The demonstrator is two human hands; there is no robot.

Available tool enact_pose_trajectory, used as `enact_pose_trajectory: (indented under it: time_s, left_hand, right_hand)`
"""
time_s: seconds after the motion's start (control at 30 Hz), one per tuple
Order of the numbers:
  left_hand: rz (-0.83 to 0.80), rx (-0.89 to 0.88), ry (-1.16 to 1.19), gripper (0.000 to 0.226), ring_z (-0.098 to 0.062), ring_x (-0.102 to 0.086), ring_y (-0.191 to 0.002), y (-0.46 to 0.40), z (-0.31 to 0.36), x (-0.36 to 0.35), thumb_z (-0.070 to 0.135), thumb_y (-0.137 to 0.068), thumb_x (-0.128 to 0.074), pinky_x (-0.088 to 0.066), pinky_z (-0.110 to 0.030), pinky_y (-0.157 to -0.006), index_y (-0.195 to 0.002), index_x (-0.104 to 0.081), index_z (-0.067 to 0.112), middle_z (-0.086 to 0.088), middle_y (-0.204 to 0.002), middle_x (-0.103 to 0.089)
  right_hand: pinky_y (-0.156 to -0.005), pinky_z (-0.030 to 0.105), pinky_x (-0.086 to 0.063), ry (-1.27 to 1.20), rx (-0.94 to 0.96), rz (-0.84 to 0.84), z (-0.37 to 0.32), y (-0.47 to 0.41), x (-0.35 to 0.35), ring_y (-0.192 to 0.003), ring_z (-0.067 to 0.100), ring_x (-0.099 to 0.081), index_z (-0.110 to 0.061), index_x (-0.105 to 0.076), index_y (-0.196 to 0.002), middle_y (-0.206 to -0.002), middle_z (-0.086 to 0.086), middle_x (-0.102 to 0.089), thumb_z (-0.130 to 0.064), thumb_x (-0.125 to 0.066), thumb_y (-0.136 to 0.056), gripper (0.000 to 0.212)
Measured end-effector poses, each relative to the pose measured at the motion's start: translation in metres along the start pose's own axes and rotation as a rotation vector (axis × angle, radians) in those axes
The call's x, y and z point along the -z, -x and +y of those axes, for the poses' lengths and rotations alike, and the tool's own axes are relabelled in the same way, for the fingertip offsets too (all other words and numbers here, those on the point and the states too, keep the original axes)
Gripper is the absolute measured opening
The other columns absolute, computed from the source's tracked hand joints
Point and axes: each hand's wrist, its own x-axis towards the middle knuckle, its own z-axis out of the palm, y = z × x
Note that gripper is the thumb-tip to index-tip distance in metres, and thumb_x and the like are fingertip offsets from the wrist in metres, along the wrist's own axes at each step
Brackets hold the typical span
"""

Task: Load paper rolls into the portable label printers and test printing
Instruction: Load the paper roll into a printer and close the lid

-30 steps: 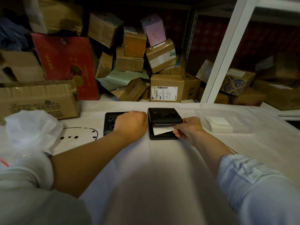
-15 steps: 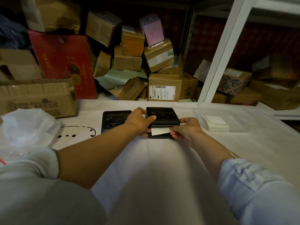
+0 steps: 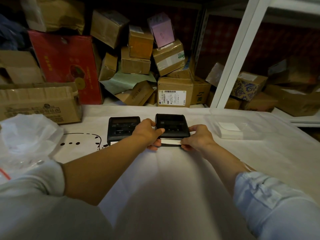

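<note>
My left hand (image 3: 147, 131) has come across from nine o'clock, and with my right hand (image 3: 197, 138) now clamps the printer (image 3: 173, 126) lid nearly shut over the paper (image 3: 170, 141).

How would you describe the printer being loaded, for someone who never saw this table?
On the white-covered table, two black printers lie side by side before the piled boxes. It is the right printer, gripped by both hands, a white paper strip showing at its near edge.
</note>
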Motion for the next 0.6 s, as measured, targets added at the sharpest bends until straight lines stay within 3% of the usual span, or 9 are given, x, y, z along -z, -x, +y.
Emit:
enact_pose_trajectory:
  time_s: [0.1,0.23,0.4,0.6]
  left_hand:
    - [-0.012,0.003,-0.037,0.045,-0.017,-0.062,-0.062,0.0,-0.002,0.0,0.024,-0.092,-0.057,-0.055,-0.031,-0.059,-0.132,-0.039,0.014,-0.01,-0.079,-0.063]
    - [-0.034,0.023,-0.054,0.046,-0.02,-0.063,-0.061,0.0,-0.003,0.0,0.026,-0.093,-0.056,-0.057,-0.036,-0.065,-0.132,-0.038,0.012,-0.013,-0.076,-0.066]
    - [-0.04,0.007,-0.065,0.048,-0.018,-0.063,-0.06,0.0,-0.005,0.001,0.026,-0.093,-0.055,-0.056,-0.034,-0.063,-0.136,-0.038,0.014,-0.011,-0.074,-0.065]
    - [-0.012,-0.034,-0.128,0.052,-0.016,-0.059,-0.06,-0.002,-0.013,-0.001,0.026,-0.093,-0.055,-0.055,-0.031,-0.06,-0.14,-0.038,0.013,-0.012,-0.076,-0.063]
  right_hand:
    - [-0.075,0.036,-0.06,0.103,0.041,-0.01,0.001,0.0,0.001,-0.089,0.026,-0.068,-0.015,-0.047,-0.131,-0.115,0.013,-0.059,-0.007,-0.075,-0.079,0.06]
    - [-0.072,0.033,-0.06,0.198,0.073,-0.023,-0.003,0.003,0.004,-0.078,0.023,-0.07,-0.017,-0.041,-0.138,-0.125,0.012,-0.055,-0.009,-0.074,-0.08,0.067]
    - [-0.074,0.036,-0.06,0.211,0.002,-0.131,-0.01,0.006,0.01,-0.071,0.023,-0.07,-0.012,-0.042,-0.135,-0.106,0.017,-0.064,-0.004,-0.072,-0.082,0.061]
    - [-0.065,0.034,-0.059,0.314,-0.007,-0.227,-0.016,0.011,0.02,-0.057,0.019,-0.063,-0.011,-0.044,-0.135,-0.081,0.016,-0.066,0.004,-0.063,-0.084,0.057]
